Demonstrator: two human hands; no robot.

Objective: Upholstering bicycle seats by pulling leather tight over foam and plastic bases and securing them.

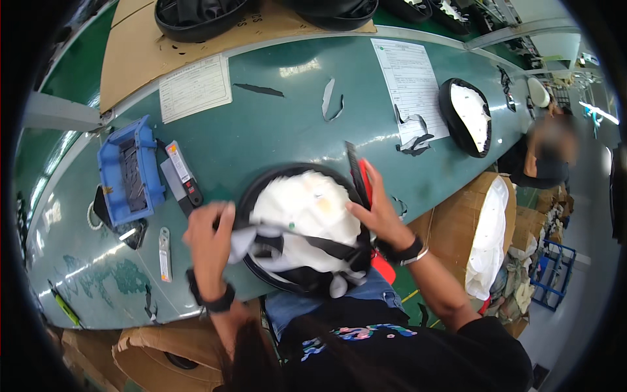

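In front of me, at the table's near edge, lies a round black-rimmed cushion-like piece with a white inside [304,202]. My left hand [210,245] is at its left side, with thumb and fingers pinching the end of a grey and black fabric strip [290,240]. The strip runs across the near part of the piece and is blurred. My right hand [385,215] is closed round a red-handled cutter knife [365,181], its dark blade pointing away from me. The thumb of that hand rests at the piece's right edge.
To the left stand a blue bin [108,173] holding dark strips, a broad scraper-like tool [176,183] and a grey cutter [165,255]. Beyond are paper sheets [196,88] and fabric offcuts [332,101]. A second black-rimmed piece [470,114] lies right; another person [545,153] is farther off.
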